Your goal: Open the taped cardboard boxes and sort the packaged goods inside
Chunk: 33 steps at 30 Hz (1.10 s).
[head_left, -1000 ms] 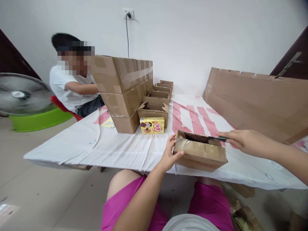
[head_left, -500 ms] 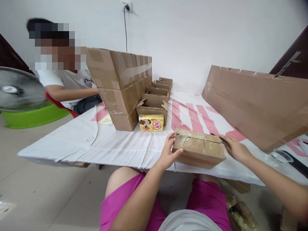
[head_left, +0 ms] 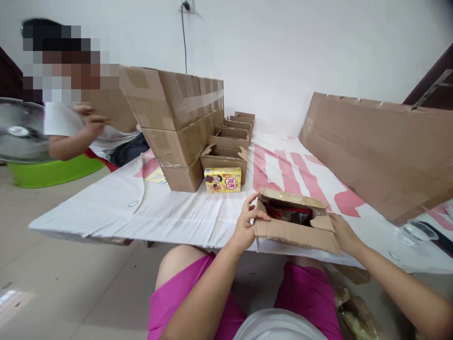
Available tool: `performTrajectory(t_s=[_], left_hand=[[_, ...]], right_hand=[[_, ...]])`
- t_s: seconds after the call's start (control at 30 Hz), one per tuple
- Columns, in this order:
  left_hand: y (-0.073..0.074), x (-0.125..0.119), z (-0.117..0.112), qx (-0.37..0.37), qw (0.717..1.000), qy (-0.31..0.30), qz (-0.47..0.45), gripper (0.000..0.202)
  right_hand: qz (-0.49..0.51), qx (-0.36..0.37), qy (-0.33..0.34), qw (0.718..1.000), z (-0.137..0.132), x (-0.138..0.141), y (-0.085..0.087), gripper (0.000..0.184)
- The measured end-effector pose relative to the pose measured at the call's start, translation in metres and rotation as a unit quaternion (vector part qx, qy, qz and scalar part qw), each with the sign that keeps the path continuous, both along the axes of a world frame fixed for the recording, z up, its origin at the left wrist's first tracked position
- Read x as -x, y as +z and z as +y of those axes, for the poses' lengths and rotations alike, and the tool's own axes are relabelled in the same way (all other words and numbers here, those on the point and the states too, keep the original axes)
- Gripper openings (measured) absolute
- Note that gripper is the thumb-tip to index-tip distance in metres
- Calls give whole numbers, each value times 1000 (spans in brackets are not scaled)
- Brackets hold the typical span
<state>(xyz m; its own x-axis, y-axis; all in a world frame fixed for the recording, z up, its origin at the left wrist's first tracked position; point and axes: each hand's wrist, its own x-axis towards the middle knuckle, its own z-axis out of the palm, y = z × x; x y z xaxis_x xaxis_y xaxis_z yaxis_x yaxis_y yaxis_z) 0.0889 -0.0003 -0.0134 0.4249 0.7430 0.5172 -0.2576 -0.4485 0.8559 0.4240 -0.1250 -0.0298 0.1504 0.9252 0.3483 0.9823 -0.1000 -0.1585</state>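
In front of me a small cardboard box (head_left: pixel 293 234) lies at the table edge, its top flaps parted. Something red and dark (head_left: pixel 290 215) shows inside, too shadowed to name. My left hand (head_left: pixel 247 224) grips the box's left end, with fingers over the rim. At the right end my right hand (head_left: pixel 345 232) holds the box; its fingertips are hidden behind the flap. A yellow printed carton (head_left: pixel 222 180) stands beyond my left hand, against a row of open cardboard boxes (head_left: pixel 226 162).
Taped boxes (head_left: pixel 177 101) form a tall stack at the left. Behind it a co-worker (head_left: pixel 81 127) holds a cardboard piece. A large cardboard sheet (head_left: pixel 375 151) leans at the right, near a tape roll (head_left: pixel 417 231). A fan (head_left: pixel 21 130) stands far left.
The box top has gone from closed to open, showing its contents. The dark tool in my right hand is out of sight. The co-worker has raised a cardboard piece.
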Motion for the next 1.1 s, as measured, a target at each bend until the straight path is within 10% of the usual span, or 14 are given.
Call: performTrajectory(t_s=[0.37,0.8,1.1], left_hand=[[7,4,-3,16,1000,-3,0,34],[8,17,6,-72,995,-55,36,30],[14,16,4,-81,996,-26,34,38]], right_hand=[[122,-201,7,972,0,46,74,33],[37,100,67,992,71,70,109,40],[79,52,103,990,68,74,102,37]])
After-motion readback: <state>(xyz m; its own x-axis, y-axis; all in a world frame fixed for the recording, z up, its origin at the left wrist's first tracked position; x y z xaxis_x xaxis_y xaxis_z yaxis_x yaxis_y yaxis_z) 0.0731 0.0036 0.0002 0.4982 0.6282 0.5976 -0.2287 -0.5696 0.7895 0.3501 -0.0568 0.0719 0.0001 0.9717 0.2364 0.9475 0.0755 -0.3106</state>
